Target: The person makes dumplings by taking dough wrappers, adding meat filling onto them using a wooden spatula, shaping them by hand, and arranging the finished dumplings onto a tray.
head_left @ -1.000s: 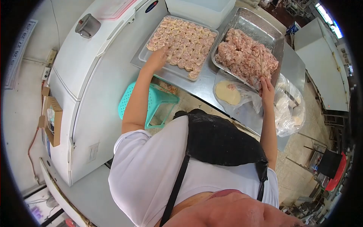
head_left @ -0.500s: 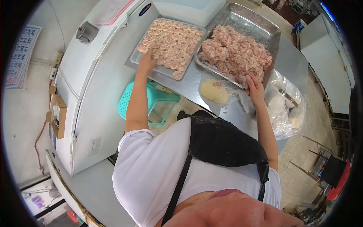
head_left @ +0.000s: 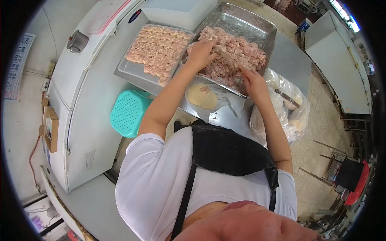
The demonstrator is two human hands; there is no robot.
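A steel pan [head_left: 257, 24] holds a mound of pinkish ground meat [head_left: 251, 52]. My left hand [head_left: 202, 54] is over the pan's left part, fingers curled together at the meat; what they hold is too small to tell. Closed at the near side of the mound, my right hand [head_left: 252, 80] grips something thin that I cannot make out. Left of the pan, rows of small meat-filled pieces cover most of a pale tray [head_left: 134, 69]. A round stack of pale dough sheets [head_left: 202, 96] with a smear of meat lies on plastic below the pan.
Right of the dough is a clear plastic bag [head_left: 295, 124] with pale contents. A translucent bin [head_left: 177, 14] stands behind the tray on the metal table [head_left: 291, 60]. At left are a white freezer [head_left: 94, 104] with a metal mug [head_left: 77, 41] on it and a turquoise stool [head_left: 128, 113].
My left hand has moved right from the tray to the meat in the pan. My right hand has stayed at the pan. The view has shifted, so the table's contents appear further left.
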